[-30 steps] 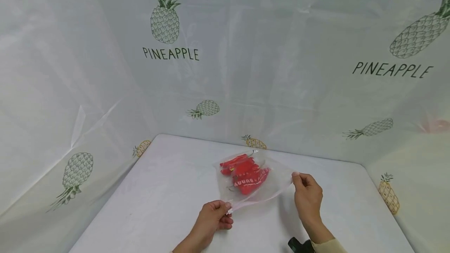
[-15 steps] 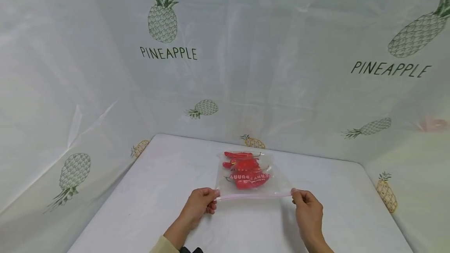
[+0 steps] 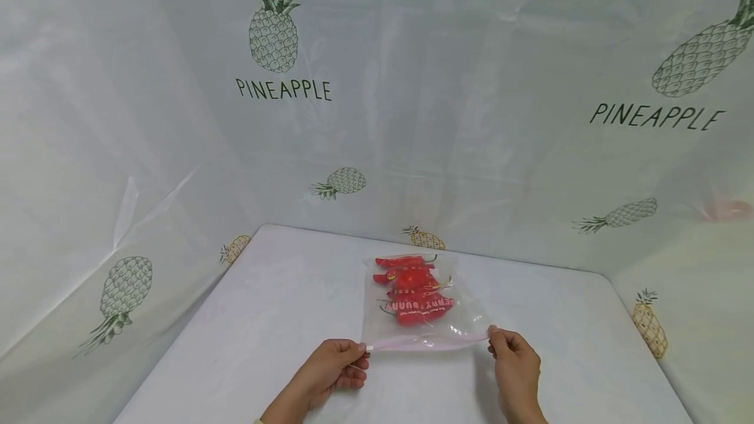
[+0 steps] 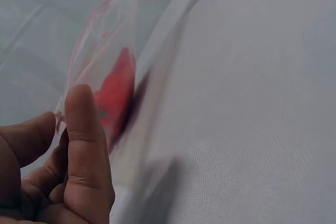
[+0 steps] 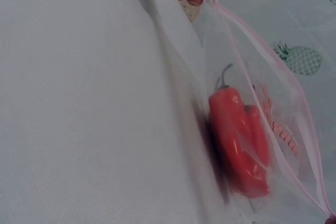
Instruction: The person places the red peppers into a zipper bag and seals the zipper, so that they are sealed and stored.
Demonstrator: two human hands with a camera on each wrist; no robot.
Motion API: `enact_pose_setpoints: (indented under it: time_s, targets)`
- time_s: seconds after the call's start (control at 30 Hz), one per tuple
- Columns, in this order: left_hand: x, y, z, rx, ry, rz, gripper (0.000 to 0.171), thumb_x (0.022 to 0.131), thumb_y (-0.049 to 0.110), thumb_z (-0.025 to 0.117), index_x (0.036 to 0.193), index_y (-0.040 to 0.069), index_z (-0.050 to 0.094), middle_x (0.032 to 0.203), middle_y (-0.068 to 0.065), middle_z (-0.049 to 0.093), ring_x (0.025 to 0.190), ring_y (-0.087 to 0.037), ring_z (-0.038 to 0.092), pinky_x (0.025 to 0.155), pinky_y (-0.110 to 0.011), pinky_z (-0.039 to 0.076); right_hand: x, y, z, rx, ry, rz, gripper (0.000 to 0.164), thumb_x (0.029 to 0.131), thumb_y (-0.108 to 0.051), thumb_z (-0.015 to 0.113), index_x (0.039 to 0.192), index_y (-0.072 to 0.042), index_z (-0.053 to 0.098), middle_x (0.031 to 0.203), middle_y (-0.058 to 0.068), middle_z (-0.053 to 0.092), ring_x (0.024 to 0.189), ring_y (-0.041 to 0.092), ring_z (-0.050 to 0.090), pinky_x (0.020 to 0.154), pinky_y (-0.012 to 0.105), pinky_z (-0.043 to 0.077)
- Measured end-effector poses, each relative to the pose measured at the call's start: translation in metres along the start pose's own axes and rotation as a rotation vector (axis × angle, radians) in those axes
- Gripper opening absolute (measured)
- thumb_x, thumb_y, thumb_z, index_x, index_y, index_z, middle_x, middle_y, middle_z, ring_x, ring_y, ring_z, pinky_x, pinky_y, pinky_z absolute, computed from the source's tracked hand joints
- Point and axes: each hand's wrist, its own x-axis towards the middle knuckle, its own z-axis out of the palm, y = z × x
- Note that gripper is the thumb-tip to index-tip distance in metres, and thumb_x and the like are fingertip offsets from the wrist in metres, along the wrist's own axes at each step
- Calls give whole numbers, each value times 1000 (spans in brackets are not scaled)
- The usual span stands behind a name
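Note:
A clear slider zip bag with a pink zipper edge and printed lettering lies toward the back of the table. Inside it are several red peppers with thin stems. My left hand pinches the bag's near left corner, right at the white slider. At the near right corner, my right hand grips the edge between thumb and forefinger. The pink edge is stretched between both hands, raised off the table. In the right wrist view the two pink lips of the mouth stand apart.
The white table has its far edge against a hanging sheet printed with pineapples. More of this sheet encloses the left and right sides.
The bag has turned from slanted to nearly straight across, with its peppers spread out. Over the last half second both hands have drawn the near edge slightly toward me.

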Motion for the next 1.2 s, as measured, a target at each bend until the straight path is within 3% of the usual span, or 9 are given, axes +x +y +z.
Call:
enact_pose_setpoints:
  time_s: [0.3,0.57,0.77,0.93,1.07,1.2]
  targets:
    - [4,-1,0,15,6,68,17,107,16,63,98,1,65,87,-4,65,72,-10,67,66,-23,63,-2,1,-1,3,-6,16,37,105,-33,66,106,3,72,89,0,68,83,9,58,69,21,49]
    - [3,10,3,256,126,203,27,108,16,60,102,-10,61,79,-3,61,68,-12,63,63,-24,62,-1,2,-3,14,-39,52,36,106,-33,64,105,2,71,90,-1,67,84,10,60,73,20,52]
    - [5,14,2,353,203,260,25,108,14,57,102,-9,62,79,-4,59,70,-15,61,61,-24,61,-3,1,-3,84,-94,103,32,108,-28,61,102,4,68,88,0,65,81,13,60,71,21,54]
    - [6,17,0,331,223,237,27,108,17,57,102,-8,62,80,-4,59,70,-15,61,60,-25,61,-3,1,-2,182,-185,167,29,109,-23,60,107,5,65,92,4,64,82,15,61,71,26,62]
    - [6,17,-2,274,199,183,30,109,21,56,105,-8,62,84,-4,61,70,-15,63,62,-27,62,-1,4,-3,202,-264,216,32,109,-22,60,116,10,62,91,6,69,83,16,67,72,29,65]
    - [4,17,-4,217,165,137,34,110,25,56,107,-8,63,88,-5,64,71,-13,65,64,-27,64,1,10,-6,198,-316,227,30,108,-18,61,113,11,65,91,9,73,83,19,71,73,32,67]
